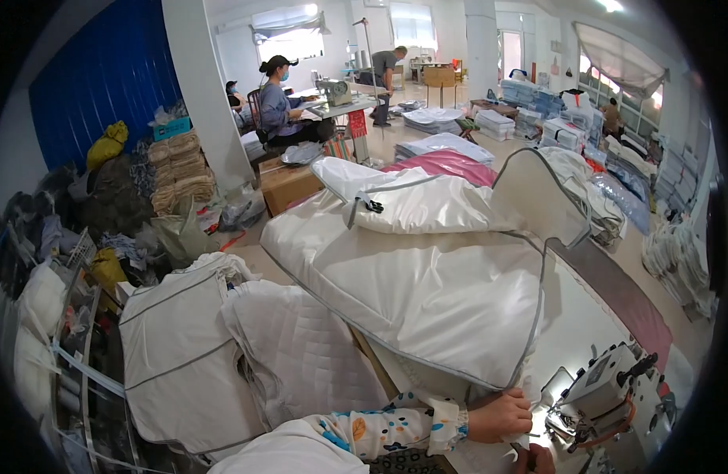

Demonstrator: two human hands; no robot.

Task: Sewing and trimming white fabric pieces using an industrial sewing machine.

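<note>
A large glossy white fabric cover [427, 296] with grey bound edges is spread across the sewing table [573, 316]. My left hand [500, 416], coming from a flower-patterned sleeve, is closed at the cover's near corner with the fingers curled around its edge. Just below it my right hand [537, 459] is cut off by the lower edge of the picture. Its visible fingers are bent together near a small dark sliver that I cannot identify. To the right of both hands stands a white sewing machine [593, 399], its lamp lighting the needle area. A black buckle [369, 203] lies on the cover's far part.
Piled white covers [182, 347] and a quilted white piece [305, 347] lie at left. A metal rack [83, 340] stands beyond them. Farther off, a person [281, 110] sits at another sewing machine [335, 92], and another person [386, 79] bends over. Fabric stacks [435, 118] cover the floor.
</note>
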